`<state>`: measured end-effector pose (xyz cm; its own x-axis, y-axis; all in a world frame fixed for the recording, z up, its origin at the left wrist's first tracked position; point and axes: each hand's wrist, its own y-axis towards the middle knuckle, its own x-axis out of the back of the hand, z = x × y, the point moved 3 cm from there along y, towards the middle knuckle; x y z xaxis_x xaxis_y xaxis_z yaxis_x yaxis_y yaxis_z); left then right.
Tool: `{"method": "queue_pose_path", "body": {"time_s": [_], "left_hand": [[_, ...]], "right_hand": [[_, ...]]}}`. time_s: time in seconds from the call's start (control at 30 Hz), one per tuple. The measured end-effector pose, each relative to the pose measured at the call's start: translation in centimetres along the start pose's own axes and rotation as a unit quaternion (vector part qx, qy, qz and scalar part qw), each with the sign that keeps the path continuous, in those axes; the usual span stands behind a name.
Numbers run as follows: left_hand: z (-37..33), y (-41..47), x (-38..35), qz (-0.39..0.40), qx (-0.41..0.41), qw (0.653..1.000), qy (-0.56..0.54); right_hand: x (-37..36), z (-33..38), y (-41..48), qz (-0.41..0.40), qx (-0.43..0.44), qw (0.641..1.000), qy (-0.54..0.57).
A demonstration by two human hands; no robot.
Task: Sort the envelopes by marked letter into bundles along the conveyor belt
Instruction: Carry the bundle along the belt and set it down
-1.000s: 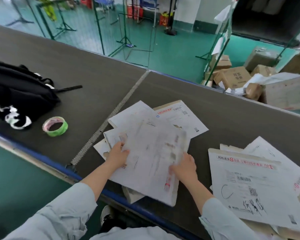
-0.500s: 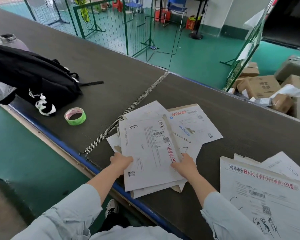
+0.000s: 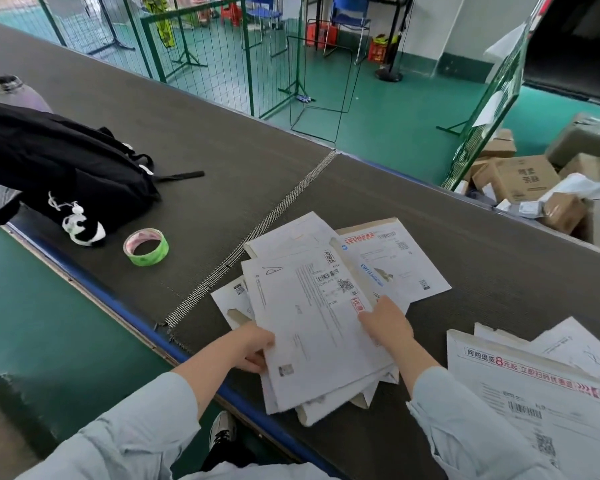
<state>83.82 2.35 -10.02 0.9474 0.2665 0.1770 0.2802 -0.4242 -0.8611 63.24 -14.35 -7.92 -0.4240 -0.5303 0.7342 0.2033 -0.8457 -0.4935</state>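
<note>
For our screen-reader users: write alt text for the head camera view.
A person's left hand grips the left edge of the top envelope on a loose pile lying on a dark conveyor belt; the right hand rests on its right edge. A second pile lies to the right; a green tape roll and black backpack lie to the left.
</note>
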Motion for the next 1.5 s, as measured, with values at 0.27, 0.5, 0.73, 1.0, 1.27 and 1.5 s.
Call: {"method": "queue_pose_path", "body": {"time_s": [0.27, 0.5, 0.73, 1.0, 1.27, 1.5], "left_hand": [[-0.3, 1.3, -1.4, 0.102, 0.064, 0.986, 0.115], [0.0, 2.2, -2.0, 0.084, 0.057, 0.98, 0.171], [0.3, 2.4, -1.6, 0.075, 0.064, 0.987, 0.127], [0.4, 2.1, -1.1, 0.039, 0.029, 0.99, 0.129], [1.0, 0.8, -0.4, -0.007, -0.027, 0.996, 0.085], [0.6, -1.9, -1.1, -0.018, -0.071, 0.983, 0.169]], "right_hand": [[1.2, 1.6, 3.5, -0.007, 0.033, 0.994, -0.106], [0.8, 1.8, 6.3, 0.022, 0.042, 0.991, -0.128], [0.5, 2.3, 7.3, -0.009, 0.047, 0.978, -0.204], [1.1, 0.3, 5.9, 0.088, -0.032, 0.99, -0.11], [1.4, -1.6, 2.9, 0.193, -0.069, 0.976, 0.068], [1.4, -3.4, 0.4, 0.234, -0.076, 0.968, 0.042]]}}
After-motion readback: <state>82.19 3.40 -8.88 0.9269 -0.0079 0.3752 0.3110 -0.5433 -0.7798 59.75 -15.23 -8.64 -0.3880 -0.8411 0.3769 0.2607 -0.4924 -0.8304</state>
